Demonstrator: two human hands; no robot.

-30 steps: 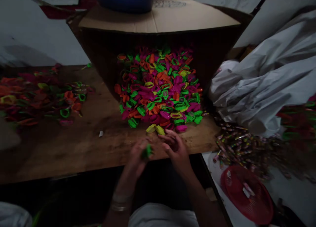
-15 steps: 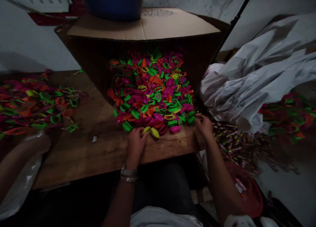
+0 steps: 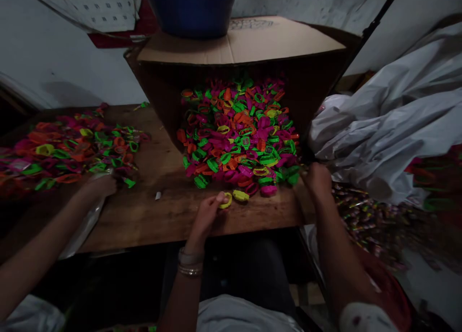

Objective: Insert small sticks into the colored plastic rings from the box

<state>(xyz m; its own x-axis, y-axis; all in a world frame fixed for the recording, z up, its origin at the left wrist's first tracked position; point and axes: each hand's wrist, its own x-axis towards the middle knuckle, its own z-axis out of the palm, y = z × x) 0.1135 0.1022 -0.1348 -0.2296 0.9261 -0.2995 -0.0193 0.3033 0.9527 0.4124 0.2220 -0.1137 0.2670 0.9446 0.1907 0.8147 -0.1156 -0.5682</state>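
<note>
My left hand (image 3: 207,215) pinches a yellow toy watch (image 3: 226,201) just above the front of the wooden table. Another yellow toy watch (image 3: 240,196) lies right beside it on the wood. Ahead, a heap of pink, green, orange and yellow toy watches (image 3: 245,142) spills from a cardboard box (image 3: 288,43) lying on its side. My right hand (image 3: 318,180) is at the table's right end, by the heap's edge and a pile of small wrapped sticks (image 3: 355,211). Its fingers are curled, and what they hold, if anything, is hidden.
A co-worker's hand (image 3: 103,185) with a clear plastic bag (image 3: 84,226) is at a second heap of toy watches (image 3: 77,146) on the left. A blue bucket (image 3: 197,9) stands on the box. White sacking (image 3: 390,115) hangs at right; a red basket (image 3: 391,286) sits below.
My left hand has lifted the yellow toy watch slightly off the table, away from its neighbour. My right hand's fingers have curled in more. The view has shifted left.
</note>
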